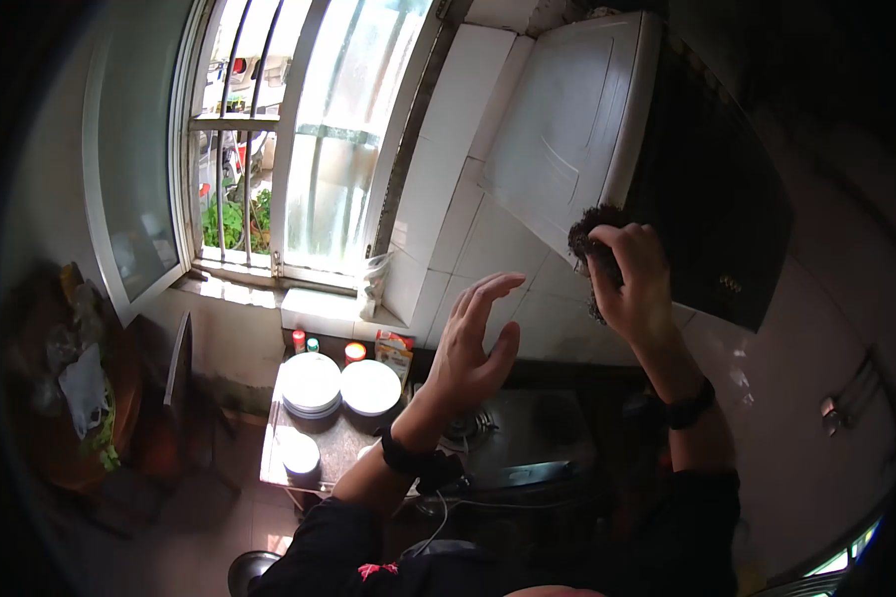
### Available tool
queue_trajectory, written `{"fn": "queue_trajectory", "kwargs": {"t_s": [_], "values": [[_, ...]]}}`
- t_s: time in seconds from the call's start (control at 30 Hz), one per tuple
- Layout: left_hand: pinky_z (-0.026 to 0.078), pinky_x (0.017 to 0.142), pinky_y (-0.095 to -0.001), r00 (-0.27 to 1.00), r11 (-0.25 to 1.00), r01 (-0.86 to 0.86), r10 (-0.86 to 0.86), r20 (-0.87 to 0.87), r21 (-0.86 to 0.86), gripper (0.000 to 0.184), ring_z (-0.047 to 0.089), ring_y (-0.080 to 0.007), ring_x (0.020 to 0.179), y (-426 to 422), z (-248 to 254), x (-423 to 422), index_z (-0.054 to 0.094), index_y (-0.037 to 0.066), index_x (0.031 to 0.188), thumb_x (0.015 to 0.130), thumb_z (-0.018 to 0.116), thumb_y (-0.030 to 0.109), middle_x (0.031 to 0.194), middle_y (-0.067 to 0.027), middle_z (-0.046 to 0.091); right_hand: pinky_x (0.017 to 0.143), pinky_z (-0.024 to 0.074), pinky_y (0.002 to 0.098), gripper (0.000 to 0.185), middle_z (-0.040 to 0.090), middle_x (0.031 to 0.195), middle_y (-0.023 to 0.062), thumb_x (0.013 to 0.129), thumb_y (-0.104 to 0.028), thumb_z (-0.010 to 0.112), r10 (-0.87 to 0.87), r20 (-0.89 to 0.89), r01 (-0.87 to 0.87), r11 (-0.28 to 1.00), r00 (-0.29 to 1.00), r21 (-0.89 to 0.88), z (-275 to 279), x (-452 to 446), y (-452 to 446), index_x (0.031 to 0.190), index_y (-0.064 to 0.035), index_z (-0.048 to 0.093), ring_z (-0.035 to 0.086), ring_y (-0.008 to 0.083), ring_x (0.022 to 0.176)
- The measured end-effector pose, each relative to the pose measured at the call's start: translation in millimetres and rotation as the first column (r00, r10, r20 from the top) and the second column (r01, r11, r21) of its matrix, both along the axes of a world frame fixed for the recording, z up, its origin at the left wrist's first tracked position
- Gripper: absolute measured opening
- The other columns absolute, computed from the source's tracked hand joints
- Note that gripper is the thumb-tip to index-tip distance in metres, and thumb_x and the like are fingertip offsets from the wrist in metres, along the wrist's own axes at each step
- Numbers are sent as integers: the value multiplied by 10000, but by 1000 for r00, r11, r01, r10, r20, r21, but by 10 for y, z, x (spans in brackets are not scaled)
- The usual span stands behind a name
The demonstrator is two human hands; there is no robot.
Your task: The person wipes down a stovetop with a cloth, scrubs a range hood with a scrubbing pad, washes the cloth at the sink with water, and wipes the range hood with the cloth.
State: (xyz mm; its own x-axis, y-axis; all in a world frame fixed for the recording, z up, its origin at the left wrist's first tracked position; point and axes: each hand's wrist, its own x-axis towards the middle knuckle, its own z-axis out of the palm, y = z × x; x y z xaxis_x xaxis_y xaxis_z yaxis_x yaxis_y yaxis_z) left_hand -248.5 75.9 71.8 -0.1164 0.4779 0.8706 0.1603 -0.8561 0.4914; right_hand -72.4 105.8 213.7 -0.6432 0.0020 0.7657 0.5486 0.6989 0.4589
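Note:
My right hand (pixel 631 277) is closed round a dark, curly scouring pad (pixel 595 229), its fingers bent over it. The pad is at the lower corner of a range hood (pixel 567 119) with a pale side and a dark front. My left hand (pixel 476 343) is raised over the counter and stove with nothing in it, its fingers apart and slightly curved. Both wrists wear black bands. A gas stove (pixel 518 428) lies below my hands, partly hidden by my left arm.
Stacked white dishes (pixel 311 383) and a round white lid (pixel 371 387) stand on the counter left of the stove, with a small white bowl (pixel 301 454). A barred window (pixel 269 129) is behind. Utensils (pixel 832 412) hang at right; a wooden chair (pixel 176 398) stands at left.

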Motion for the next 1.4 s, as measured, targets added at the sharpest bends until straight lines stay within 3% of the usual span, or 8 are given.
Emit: {"fn": "queue_trajectory", "kwargs": {"t_s": [0.17,0.33,0.43,0.63,0.83,0.97,1.33,1.4], "values": [[306,1061,-438,977,962,-155,184,-113,223,567,421,-356,1266,32,432,216,446,45,1343,785,547,35,1360,-191,451,684,464,400,183,587,833,131,798,-57,652,10,-78,-4,997,997,73,484,-46,249,969,-42,588,561,312,763],[295,1085,-462,837,859,-269,432,-335,435,656,342,-374,1346,17,861,265,351,45,1425,799,542,78,1448,-225,356,705,475,388,244,589,830,126,730,-28,671,-32,-30,32,999,999,-22,-77,70,30,960,-15,592,576,282,794],[298,1086,-489,911,898,-215,326,-251,385,631,370,-392,1316,201,786,479,356,62,1415,820,551,140,1409,-220,395,717,486,381,254,591,815,110,679,-16,674,92,-29,-90,994,995,58,-7,76,93,919,-9,592,580,270,788],[390,987,-497,833,858,-419,493,-251,297,620,465,-448,1199,155,998,481,242,3,1439,859,422,125,1309,-289,447,711,490,366,224,583,783,84,629,-33,666,195,-142,-183,979,970,94,49,-176,351,835,-30,578,584,244,775],[275,1079,-510,702,773,-500,626,-339,390,737,393,-433,1261,20,882,991,156,-70,1436,893,473,313,1349,-301,382,673,453,346,173,553,752,59,681,-108,640,247,-285,-216,967,926,135,-181,205,354,835,-59,575,557,231,731],[233,1102,-535,513,637,-622,771,-378,455,966,387,-426,1270,152,801,1594,130,-64,1441,825,597,514,1348,-308,375,618,408,338,160,541,748,54,754,-202,595,163,-335,-122,983,928,139,-291,792,410,838,-70,562,538,225,708],[241,1107,-483,511,583,-590,805,-301,558,926,425,-375,1229,781,734,3859,251,-36,1416,748,640,475,1245,-267,454,594,399,354,200,542,763,64,804,-204,593,202,-470,-97,967,859,237,-505,2926,1026,940,-59,576,520,226,667],[224,1115,-472,587,648,-536,747,-313,542,935,419,-362,1235,827,733,4086,260,-25,1416,732,655,476,1247,-248,457,593,399,354,207,540,762,64,808,-200,595,201,-499,-77,963,843,258,-497,3154,1075,957,-57,579,517,226,661]]}}
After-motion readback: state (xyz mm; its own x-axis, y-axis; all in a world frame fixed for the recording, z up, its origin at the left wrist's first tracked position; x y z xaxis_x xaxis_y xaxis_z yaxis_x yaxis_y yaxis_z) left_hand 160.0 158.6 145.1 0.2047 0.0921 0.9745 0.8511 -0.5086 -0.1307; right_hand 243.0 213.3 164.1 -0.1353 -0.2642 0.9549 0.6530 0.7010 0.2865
